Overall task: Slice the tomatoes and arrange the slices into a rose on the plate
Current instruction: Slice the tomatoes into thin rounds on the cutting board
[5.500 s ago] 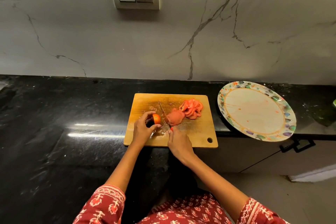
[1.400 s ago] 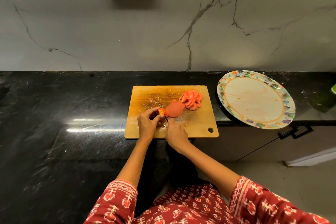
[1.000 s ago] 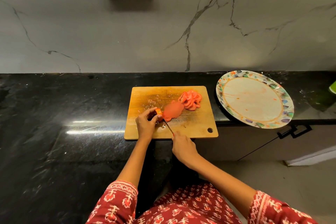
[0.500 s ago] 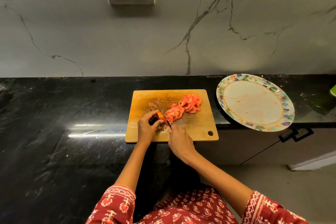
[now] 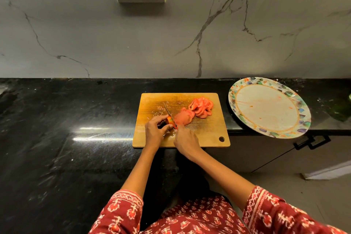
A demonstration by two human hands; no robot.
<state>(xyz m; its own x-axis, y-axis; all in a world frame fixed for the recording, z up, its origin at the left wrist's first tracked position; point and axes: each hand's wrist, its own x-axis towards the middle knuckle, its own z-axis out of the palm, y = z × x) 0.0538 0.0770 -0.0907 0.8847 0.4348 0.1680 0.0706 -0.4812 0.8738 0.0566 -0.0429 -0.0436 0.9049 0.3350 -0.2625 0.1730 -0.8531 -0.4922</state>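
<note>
On the left part of the rectangular wooden cutting board [image 5: 207, 133], the left hand [image 5: 154, 132] pinches the small remaining piece of red-orange tomato [image 5: 169, 120] between curled fingers and thumb and keeps it down on the wood. Just to the right of this piece the thin steel blade of the knife [image 5: 169, 113] stands in the cut; its long axis goes from the near right, where the right hand [image 5: 185, 139] is closed around the handle, to the far left across the board. The handle itself is hidden in the hand, so I cannot tell its exact shape. Right of the blade lies a fallen row of red tomato slices [image 5: 183, 118], and further right and far, a loose heap of earlier slices [image 5: 202, 109]. The next cut seems to need the blade to move a little left, toward the left fingertips, so the remaining piece is very short. Well to the right, on the black stone counter [image 5: 76, 119], the round plate with coloured rim [image 5: 302, 112] carries no slices yet.
</note>
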